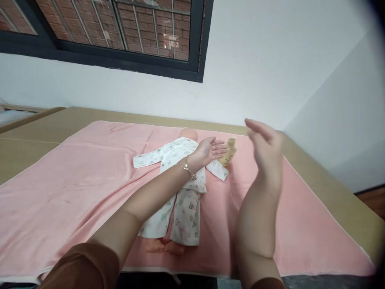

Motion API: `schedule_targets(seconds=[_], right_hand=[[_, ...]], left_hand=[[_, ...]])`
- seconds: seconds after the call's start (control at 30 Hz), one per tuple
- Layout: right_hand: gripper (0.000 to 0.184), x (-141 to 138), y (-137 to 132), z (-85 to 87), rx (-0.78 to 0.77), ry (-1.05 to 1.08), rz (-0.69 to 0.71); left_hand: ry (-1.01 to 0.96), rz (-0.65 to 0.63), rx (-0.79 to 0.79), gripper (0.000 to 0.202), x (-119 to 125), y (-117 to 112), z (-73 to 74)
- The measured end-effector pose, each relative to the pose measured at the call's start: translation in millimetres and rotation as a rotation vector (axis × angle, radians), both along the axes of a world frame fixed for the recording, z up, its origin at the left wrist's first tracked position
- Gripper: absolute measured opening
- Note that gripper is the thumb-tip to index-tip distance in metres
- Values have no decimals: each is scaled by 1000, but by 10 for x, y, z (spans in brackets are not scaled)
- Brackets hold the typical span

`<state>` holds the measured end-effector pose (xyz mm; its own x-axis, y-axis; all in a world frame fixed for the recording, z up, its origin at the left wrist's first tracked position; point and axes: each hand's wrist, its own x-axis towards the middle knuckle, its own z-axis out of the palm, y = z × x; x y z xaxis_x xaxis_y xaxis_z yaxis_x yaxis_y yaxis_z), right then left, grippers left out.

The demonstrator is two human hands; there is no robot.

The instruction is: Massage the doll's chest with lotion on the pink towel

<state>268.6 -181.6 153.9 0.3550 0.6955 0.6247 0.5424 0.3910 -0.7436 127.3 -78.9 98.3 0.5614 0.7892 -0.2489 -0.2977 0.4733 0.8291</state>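
Doll (192, 185) lies long axis outward, head (188, 133) farthest; left hand (208, 152) and right hand (267, 154), each grip unfurled, empty.

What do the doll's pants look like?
The pants are white with small scattered prints, as the head view shows.

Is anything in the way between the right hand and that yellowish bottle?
Nothing visible: the gap between the right hand and the yellowish bottle shows pink blanket. On the bottle's other side, the left hand partly covers it in this view.
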Motion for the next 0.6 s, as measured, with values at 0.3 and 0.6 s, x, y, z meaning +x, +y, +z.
schedule_targets(seconds=[0.3, 0.6], right_hand=[[57, -44, 734, -394, -644, -590, 0], [47, -134, 823, -442, -641, -563, -214]], left_hand=[[-163, 175, -290, 44, 337, 116, -262], [-130, 8, -387, 48, -146, -222, -162]])
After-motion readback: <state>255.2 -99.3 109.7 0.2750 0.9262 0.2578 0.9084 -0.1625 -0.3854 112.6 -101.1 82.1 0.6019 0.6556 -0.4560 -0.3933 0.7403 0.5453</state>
